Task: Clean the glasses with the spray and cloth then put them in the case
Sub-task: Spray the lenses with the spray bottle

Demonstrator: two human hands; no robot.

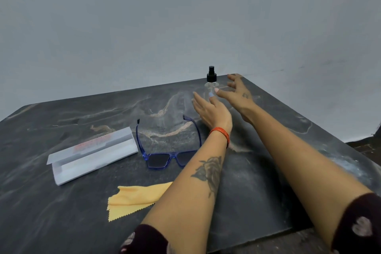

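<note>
At the bottom of the frame two bare forearms reach up and away over a dark marbled counter [257, 181], with dark sleeves at the lower edge. Low and left of centre a yellow cloth [134, 199] lies flat on the counter, its zigzag edge toward the bottom; the left forearm covers its right corner. Above it, at mid-frame, the glasses [165, 150], blue-framed with dark lenses, rest unfolded with the lenses toward the bottom and the temples pointing up the frame; the left forearm crosses in front of the right lens. Just to their left a pale translucent case [92, 153] lies open on the counter, close to the left temple but apart from it. An orange band [221, 133] circles the left wrist. Farther up, right of centre, the left hand [210, 112] hovers with fingers straight and together, holding nothing, its tips just in front of the spray [211, 80], a clear bottle with a black pump standing upright near the counter's far edge. The right hand [237, 90], fingers spread and loosely bent, is just right of the bottle and grips nothing. A grey wall [185, 16] fills the upper frame.
</note>
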